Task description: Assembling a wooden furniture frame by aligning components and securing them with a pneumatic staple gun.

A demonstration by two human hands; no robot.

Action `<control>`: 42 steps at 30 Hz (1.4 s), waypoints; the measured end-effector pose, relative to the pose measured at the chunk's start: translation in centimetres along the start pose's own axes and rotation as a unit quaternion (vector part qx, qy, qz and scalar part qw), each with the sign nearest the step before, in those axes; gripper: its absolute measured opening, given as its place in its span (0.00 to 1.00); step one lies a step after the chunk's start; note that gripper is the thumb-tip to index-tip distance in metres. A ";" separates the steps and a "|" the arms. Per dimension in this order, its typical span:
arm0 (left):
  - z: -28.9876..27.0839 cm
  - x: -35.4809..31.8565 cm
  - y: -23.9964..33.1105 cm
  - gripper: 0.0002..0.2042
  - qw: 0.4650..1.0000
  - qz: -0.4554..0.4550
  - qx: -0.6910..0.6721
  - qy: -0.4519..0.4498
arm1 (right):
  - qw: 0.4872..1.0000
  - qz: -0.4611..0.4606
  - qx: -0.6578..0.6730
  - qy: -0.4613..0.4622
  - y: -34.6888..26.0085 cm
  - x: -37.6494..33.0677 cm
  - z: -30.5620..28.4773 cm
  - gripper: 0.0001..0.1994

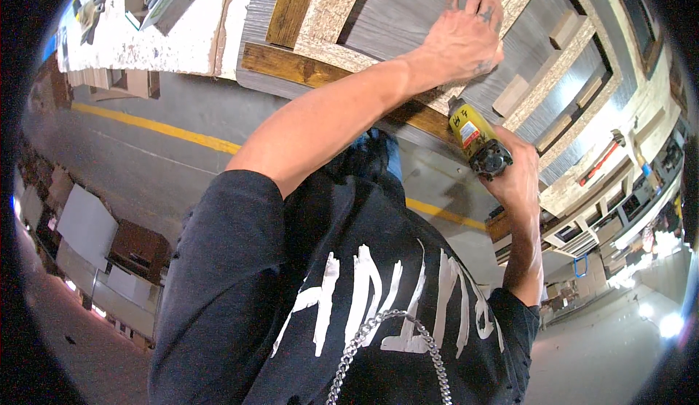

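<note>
Yellow power tool with a black end (pixel 477 137) sits gripped in the right hand (pixel 515 176) at 3 o'clock — left hand (pixel 466 41) pressed flat, fingers spread, on the grey wood-grain panel with chipboard strips (pixel 408 12) at 12.

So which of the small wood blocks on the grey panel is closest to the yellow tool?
The pale block just right of the yellow tool in the right hand; the other blocks sit farther up and right.

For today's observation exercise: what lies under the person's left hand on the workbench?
The left hand presses flat on a chipboard strip of a frame lying on a grey wood-grain panel. The spot directly beneath the palm is covered.
</note>
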State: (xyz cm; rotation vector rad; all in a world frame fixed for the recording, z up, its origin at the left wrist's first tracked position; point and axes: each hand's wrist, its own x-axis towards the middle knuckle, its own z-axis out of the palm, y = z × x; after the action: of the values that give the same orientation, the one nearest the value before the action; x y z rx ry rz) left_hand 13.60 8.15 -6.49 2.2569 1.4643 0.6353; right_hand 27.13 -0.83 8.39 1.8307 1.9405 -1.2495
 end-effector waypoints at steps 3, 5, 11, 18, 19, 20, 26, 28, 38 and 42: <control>-0.2 -0.1 0.0 0.31 1.000 0.002 -0.008 0.004 | 0.999 -0.012 -0.040 0.010 -0.3 -0.1 -0.2 0.22; -0.2 0.0 0.0 0.30 1.000 0.004 0.007 0.011 | 0.998 -0.012 -0.055 -0.028 -0.1 0.1 -0.4 0.18; -0.2 0.0 -0.1 0.30 0.999 0.003 -0.016 0.031 | 0.998 -0.064 0.009 0.018 -0.1 0.6 0.3 0.18; 0.2 0.1 -0.2 0.31 0.999 0.001 -0.030 0.021 | 0.999 -0.033 -0.018 0.007 -0.2 0.7 0.4 0.19; 0.2 0.1 -0.2 0.31 0.999 0.000 -0.031 0.015 | 0.999 -0.038 -0.020 0.000 -0.3 0.7 0.2 0.18; 0.1 0.1 -0.1 0.31 0.999 -0.001 -0.031 0.010 | 0.999 -0.044 -0.023 -0.007 -0.4 0.7 0.1 0.18; 0.2 -0.1 -0.3 0.31 1.000 0.009 0.009 0.003 | 0.996 -0.072 -0.049 0.012 -1.6 0.5 -0.6 0.17; 0.2 -0.1 -0.2 0.30 1.000 0.005 -0.015 0.006 | 0.998 -0.038 -0.044 -0.025 -1.0 0.8 -0.5 0.22; -0.4 0.2 -0.1 0.31 0.998 -0.006 0.044 -0.045 | 0.999 -0.045 -0.009 0.011 -0.9 1.2 0.5 0.23; -0.2 -0.3 -0.8 0.37 0.998 0.030 0.060 -0.022 | 0.999 -0.024 -0.022 -0.026 -0.6 1.3 0.3 0.23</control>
State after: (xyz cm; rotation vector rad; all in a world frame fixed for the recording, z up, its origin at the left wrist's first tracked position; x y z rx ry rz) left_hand 12.79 8.19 -6.74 2.3971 1.4546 0.5256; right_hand 26.20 -0.07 7.61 1.7223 1.9787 -1.2455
